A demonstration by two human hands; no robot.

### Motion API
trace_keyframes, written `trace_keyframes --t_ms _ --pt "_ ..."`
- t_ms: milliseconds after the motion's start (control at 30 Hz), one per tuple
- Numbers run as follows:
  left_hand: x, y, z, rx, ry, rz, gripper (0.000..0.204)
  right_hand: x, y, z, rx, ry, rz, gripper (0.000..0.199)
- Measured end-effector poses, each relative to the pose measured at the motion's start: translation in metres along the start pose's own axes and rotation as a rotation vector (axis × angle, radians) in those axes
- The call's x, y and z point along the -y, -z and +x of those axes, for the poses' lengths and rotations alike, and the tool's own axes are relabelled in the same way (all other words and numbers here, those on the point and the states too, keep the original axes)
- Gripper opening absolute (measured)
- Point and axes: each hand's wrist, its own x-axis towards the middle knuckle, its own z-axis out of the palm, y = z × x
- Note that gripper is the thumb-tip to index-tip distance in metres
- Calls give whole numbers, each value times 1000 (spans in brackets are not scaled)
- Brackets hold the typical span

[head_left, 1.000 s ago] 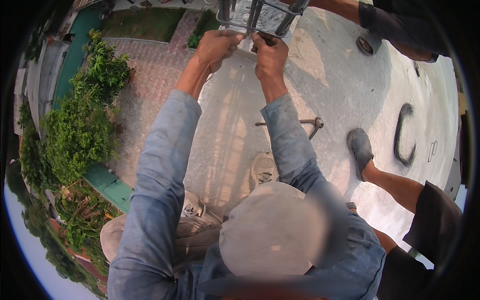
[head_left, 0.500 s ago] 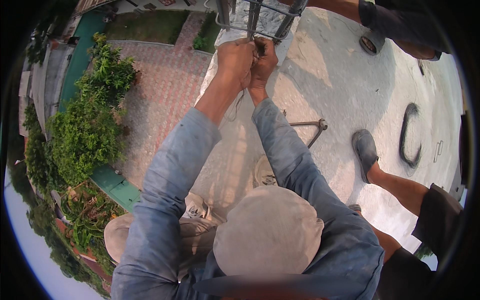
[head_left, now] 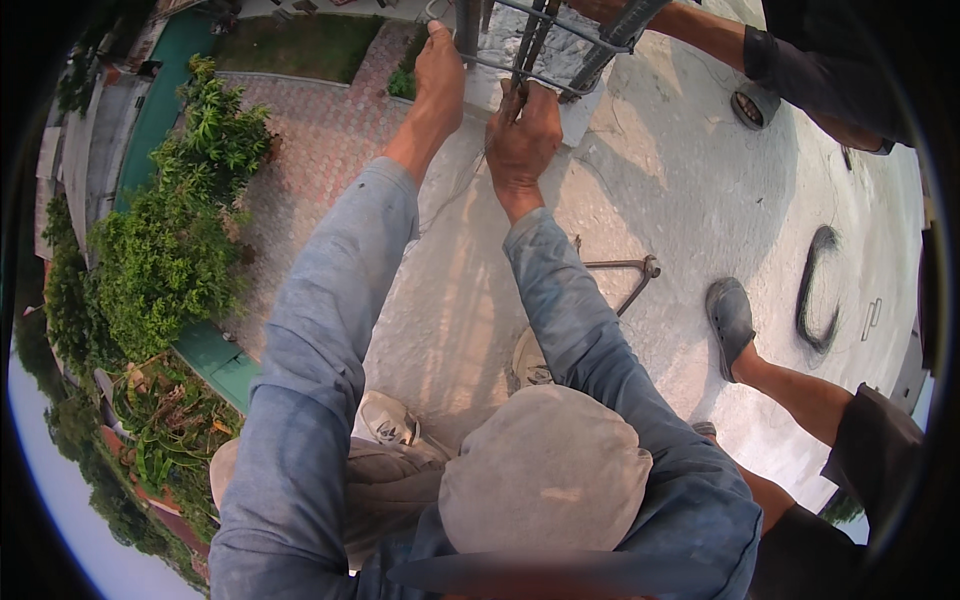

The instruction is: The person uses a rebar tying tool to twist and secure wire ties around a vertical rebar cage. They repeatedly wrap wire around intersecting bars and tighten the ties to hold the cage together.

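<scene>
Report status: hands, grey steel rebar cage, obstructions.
Left hand beside cage; right hand at its middle bars. Cage partly cropped. Co-worker's bare forearm close at right.

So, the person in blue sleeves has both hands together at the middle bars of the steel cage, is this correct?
Not both: in the head view, only the right hand is at the middle bars of the steel cage. The left hand is apart, beside the cage's left bar.
</scene>
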Motion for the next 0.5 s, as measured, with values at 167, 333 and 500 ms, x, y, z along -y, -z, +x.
trace_keyframes --t_ms 167,333,500 --pt "2 -1 4 -7 -136 329 69 11 -3 -1 -67 -82 37 11" --pt "1 0 5 12 -146 405 70 30 -9 -2 -124 -987 963 18" --pt "-1 -1 5 -27 -95 266 67 21 -6 7 -182 -1468 1864 24"
